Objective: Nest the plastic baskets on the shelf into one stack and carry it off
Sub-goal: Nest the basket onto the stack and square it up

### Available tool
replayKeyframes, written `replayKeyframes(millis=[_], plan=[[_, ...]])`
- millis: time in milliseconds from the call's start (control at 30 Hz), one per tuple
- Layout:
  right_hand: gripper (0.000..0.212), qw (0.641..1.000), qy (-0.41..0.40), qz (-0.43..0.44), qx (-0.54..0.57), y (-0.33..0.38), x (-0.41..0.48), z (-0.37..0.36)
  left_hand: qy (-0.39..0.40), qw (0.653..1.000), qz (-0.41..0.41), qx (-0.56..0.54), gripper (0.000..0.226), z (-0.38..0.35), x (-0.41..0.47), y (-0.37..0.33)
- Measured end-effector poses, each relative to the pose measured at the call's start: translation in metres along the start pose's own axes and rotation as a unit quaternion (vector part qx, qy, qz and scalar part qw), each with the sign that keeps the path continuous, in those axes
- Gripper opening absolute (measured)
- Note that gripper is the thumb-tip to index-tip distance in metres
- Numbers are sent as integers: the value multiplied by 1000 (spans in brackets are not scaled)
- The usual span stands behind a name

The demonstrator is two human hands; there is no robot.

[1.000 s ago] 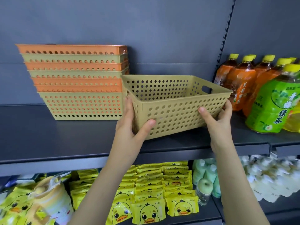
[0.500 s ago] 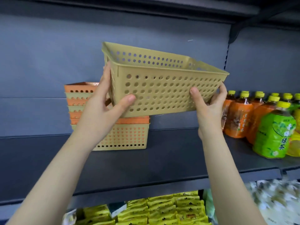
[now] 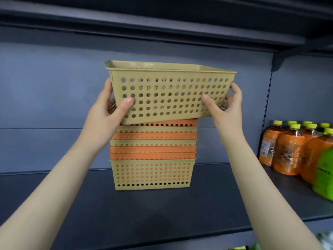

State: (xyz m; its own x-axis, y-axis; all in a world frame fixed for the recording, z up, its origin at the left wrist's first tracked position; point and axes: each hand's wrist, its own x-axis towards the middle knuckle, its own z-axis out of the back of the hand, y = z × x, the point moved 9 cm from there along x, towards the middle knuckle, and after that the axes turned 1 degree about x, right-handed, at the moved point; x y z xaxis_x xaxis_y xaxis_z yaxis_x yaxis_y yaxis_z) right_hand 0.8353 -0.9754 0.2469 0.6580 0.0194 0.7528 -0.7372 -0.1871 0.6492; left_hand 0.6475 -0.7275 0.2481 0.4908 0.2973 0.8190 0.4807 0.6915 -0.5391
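A tan perforated plastic basket hangs upright in the air, its bottom just over the top of a nested stack of orange and tan baskets. My left hand grips its left end, thumb on the front wall. My right hand grips its right end the same way. The stack stands on the dark grey shelf, near the back wall. Whether the held basket's bottom touches the top orange rim I cannot tell.
Orange tea bottles with yellow caps and a blurred green bottle stand at the shelf's right end. Another shelf's underside runs close above the held basket. A slotted upright divides the back wall at right.
Both hands lifted the tan basket off the shelf, carried it left and brought it level over the stack. The view has swung so the stack sits in the middle.
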Motion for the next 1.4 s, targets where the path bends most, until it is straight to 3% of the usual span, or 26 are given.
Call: replayKeyframes(millis=[300,600,800,967,1167,1267,1400], plan=[[101,999,14,-3,-35,-34,13,-42,8,998,60,15,36,11,31,72],[103,998,21,7,-52,-58,34,-66,13,993,108,46,20,13,60,105],[103,996,29,11,-78,-71,40,-68,68,989,128,37,31,7,69,122],[98,996,34,11,-82,-85,30,-61,87,983,159,35,24,0,56,135],[56,998,21,-1,-51,-103,12,-62,79,977,197,12,53,0,34,158],[56,998,50,-19,-14,-107,9,-63,56,977,206,7,72,-7,25,168],[58,997,64,-21,25,-114,-2,-62,-56,974,217,-28,88,-6,20,171]])
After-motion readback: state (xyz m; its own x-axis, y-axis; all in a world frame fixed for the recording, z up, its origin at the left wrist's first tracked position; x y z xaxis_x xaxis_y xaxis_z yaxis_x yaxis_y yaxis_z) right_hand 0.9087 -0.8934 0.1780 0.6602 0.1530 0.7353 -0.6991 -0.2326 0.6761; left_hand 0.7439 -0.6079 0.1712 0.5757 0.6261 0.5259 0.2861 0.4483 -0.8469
